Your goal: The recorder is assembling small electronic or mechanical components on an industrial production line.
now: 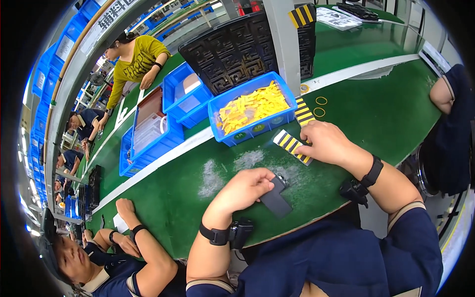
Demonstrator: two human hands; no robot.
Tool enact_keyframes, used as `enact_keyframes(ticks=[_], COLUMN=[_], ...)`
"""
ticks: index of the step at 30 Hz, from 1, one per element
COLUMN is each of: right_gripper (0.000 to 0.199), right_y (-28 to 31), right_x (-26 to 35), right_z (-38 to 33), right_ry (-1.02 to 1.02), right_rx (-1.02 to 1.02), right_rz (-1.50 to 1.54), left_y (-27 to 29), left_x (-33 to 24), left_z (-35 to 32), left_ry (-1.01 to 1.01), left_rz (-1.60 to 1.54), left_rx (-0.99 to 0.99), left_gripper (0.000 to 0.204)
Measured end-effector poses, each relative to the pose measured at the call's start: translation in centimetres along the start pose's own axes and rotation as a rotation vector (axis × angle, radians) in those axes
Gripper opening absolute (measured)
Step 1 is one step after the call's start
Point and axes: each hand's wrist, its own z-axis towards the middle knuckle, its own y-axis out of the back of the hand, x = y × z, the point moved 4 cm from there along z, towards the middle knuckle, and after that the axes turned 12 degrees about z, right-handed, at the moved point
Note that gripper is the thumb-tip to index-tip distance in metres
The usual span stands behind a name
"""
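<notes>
While both forearms come in from the lower edge, each with a black wristband, the left hand [246, 189] is curled around a small dark grey block [275, 199] that lies on the green table [386, 114] close to the person's body; thumb and fingers grip its upper end, where a small metal part shows. A little further out and to the right, the right hand [325, 142] rests palm down with fingers bent, pressing on a yellow and black striped strip [291, 145] that lies flat on the table; it is not lifted. White dusty smears mark the table just left of the hands.

Beyond the hands stands a blue bin [253, 113] filled with small yellow pieces [252, 105]. A second striped strip [303, 113] lies just to the right of it, and two yellow rings [320, 106] lie on the table a little further right. More blue bins sit to the left along a white line, and a large black patterned tray [237, 52] leans upright behind them against a grey post.

At the lower left another person sits with hands on the table edge. Further along the left side, a person in a yellow top [138, 57] bends over the table. At the right edge, someone's arm in a dark sleeve shows
</notes>
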Motion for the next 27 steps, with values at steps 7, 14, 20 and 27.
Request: enact_keyframes(ticks=[7, 14, 20, 27], right_gripper=[0.027, 0.016, 0.022, 0.021], right_y=[-0.3, -0.2, 0.1, -0.3], right_x=[-0.2, -1.4, 0.8, -0.4], right_z=[0.7, 0.7, 0.6, 0.9], right_ry=[-0.113, -0.154, -0.213, -0.198], right_rx=[0.090, -0.004, 0.076, 0.045], right_rz=[-0.002, 0.168, 0.049, 0.099], left_y=[-0.3, 0.6, 1.1, 1.5], left_x=[-0.6, -0.8, -0.4, -0.6], left_z=[-0.2, -0.7, -0.7, -0.6], left_ry=[-0.123, -0.110, -0.122, -0.139], left_rz=[0.382, 0.414, 0.344, 0.317], left_rx=[-0.093, -0.245, -0.350, -0.401], left_gripper=[0.018, 0.015, 0.015, 0.014])
